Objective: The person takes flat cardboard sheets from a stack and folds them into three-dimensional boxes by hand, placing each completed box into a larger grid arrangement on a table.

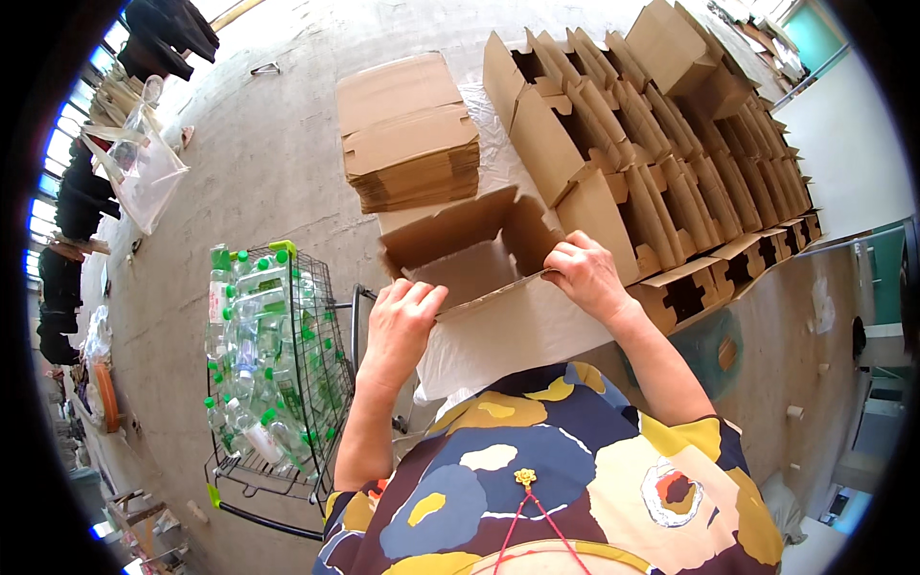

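Observation:
An open cardboard box stands in front of me at the near end of a table with a white cover. My left hand grips its near left corner, fingers curled over the edge. The near right corner is pinched in my right hand. Behind the box rises a stack of flat cardboard blanks. Close by on the right, rows of folded cardboard boxes stand packed side by side, some leaning on their neighbours.
A black wire cart full of clear plastic bottles with green caps stands on the floor to my left. A clear plastic bag hangs near dark clothes at the far left. A white panel borders the right side.

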Available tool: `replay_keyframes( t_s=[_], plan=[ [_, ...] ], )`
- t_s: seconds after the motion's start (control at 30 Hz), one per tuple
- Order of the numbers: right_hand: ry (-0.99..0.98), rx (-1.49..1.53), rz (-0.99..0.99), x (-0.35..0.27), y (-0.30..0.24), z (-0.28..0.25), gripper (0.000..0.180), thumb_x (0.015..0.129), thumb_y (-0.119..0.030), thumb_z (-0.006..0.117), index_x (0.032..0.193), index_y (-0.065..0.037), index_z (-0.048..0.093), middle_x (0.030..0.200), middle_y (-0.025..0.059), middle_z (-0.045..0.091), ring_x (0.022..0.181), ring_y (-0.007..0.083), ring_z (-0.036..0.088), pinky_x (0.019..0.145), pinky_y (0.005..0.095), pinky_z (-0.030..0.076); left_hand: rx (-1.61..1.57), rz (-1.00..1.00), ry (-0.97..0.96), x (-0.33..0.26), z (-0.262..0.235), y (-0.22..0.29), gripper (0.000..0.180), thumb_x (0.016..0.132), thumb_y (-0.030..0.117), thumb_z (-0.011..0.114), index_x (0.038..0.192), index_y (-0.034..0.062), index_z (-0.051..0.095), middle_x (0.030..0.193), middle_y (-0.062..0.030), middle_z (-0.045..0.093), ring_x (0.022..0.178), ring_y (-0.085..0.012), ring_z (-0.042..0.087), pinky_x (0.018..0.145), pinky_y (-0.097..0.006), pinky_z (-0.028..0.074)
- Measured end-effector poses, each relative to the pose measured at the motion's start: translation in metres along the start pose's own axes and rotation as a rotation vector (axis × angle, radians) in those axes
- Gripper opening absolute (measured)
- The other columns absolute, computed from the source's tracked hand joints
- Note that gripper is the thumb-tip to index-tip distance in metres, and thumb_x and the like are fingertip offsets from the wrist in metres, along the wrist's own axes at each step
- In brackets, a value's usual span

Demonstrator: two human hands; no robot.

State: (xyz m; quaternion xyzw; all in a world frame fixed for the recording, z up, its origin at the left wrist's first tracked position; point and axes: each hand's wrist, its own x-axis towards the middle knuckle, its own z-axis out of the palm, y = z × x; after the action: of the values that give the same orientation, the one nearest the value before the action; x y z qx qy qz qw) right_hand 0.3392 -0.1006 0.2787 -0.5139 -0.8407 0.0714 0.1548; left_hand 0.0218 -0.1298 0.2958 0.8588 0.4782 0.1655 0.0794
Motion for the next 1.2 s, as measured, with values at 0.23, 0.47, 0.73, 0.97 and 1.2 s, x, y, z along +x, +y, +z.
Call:
replay_keyframes(
  t_s=[0.23, 0.47, 0.73, 0.97, 1.2],
  plan=[
    [0.076, -0.002, -0.088, 0.006, -0.007, -0.008, 0.022, 0.076, -0.027, 0.083, 0.081, -0.008, 0.073, 0.114, 0.0026, 0.066, 0.136, 0.0321, 0.046, 0.112, 0.0506, 0.037, 0.021, 0.039, -0.029, 0.019, 0.001, 0.050, 0.053, 0.075, 0.017, 0.083, 0.124, 0.0064, 0.065, 0.114, -0.0083, 0.068, 0.108, -0.0253, 0.064, 0.098, -0.040, 0.049],
    [-0.042, 0.061, -0.112, 0.007, 0.001, 0.007, 0.017, 0.083, -0.029, 0.078, 0.083, -0.013, 0.073, 0.089, -0.0014, 0.066, 0.108, 0.0209, 0.061, 0.115, 0.0533, 0.036, -0.015, -0.064, -0.152, 0.041, 0.038, 0.043, 0.020, 0.093, 0.016, 0.064, 0.112, 0.0079, 0.064, 0.088, -0.0100, 0.065, 0.090, -0.0264, 0.070, 0.069, -0.040, 0.055],
    [-0.036, 0.031, -0.140, 0.004, -0.006, -0.002, 0.011, 0.082, -0.022, 0.075, 0.079, -0.013, 0.071, 0.085, -0.0018, 0.065, 0.104, 0.0190, 0.062, 0.117, 0.0543, 0.035, -0.425, -0.183, -0.274, 0.057, 0.007, 0.001, 0.077, 0.095, 0.054, 0.064, 0.147, 0.0006, 0.047, 0.149, -0.0265, 0.049, 0.139, -0.0416, 0.046, 0.115, -0.045, 0.039],
    [-0.017, -0.023, -0.166, -0.001, -0.016, -0.027, 0.007, 0.082, -0.018, 0.074, 0.078, -0.015, 0.070, 0.084, -0.0014, 0.064, 0.106, 0.0182, 0.062, 0.118, 0.0567, 0.034, -0.432, -0.448, -0.040, 0.052, 0.029, -0.002, 0.088, 0.099, 0.058, 0.056, 0.154, -0.0054, 0.031, 0.155, -0.0328, 0.038, 0.143, -0.0469, 0.038, 0.118, -0.048, 0.034],
    [-0.147, -0.010, -0.051, -0.016, -0.007, -0.007, 0.004, 0.087, -0.017, 0.072, 0.085, -0.014, 0.070, 0.089, 0.0009, 0.063, 0.101, 0.0212, 0.062, 0.117, 0.0582, 0.034, -0.397, -0.290, -0.191, 0.061, 0.029, 0.022, 0.080, 0.095, 0.054, 0.066, 0.150, 0.0015, 0.043, 0.152, -0.0262, 0.045, 0.139, -0.0445, 0.043, 0.116, -0.048, 0.036]
  ],
)
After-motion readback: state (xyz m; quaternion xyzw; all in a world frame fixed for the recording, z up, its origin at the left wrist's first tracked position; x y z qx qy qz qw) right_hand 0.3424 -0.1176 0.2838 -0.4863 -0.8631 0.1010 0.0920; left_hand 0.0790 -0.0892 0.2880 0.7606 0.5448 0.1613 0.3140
